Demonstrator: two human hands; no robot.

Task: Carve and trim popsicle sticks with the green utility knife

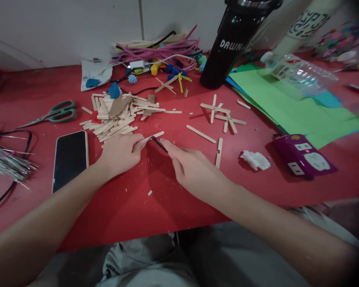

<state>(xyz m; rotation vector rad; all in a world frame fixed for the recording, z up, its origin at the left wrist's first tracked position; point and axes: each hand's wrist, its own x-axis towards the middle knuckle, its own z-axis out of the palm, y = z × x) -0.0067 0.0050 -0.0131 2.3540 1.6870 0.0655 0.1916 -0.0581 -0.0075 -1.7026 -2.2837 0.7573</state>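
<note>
My left hand [121, 153] is closed on one end of a wooden craft stick [157, 135], which points up and to the right. In my right hand [194, 169] is a slim dark craft knife [160, 145]; its tip meets the stick near the middle. Small wood chips lie on the red table below. Just beyond my left hand spreads a pile of craft sticks [116, 125] with scraps of brown card on it. To the right lie a loose stick [200, 134], a notched stick [218, 153] and crossed sticks [214, 108].
Left are scissors [58, 113], a phone [70, 159] and silvery wires [8, 159]. A black tumbler [230, 44] stands behind, beside pink cords [158, 54]. On the right are green paper [290, 99], a plastic bottle [302, 73], crumpled tissue [255, 160] and a purple packet [302, 155].
</note>
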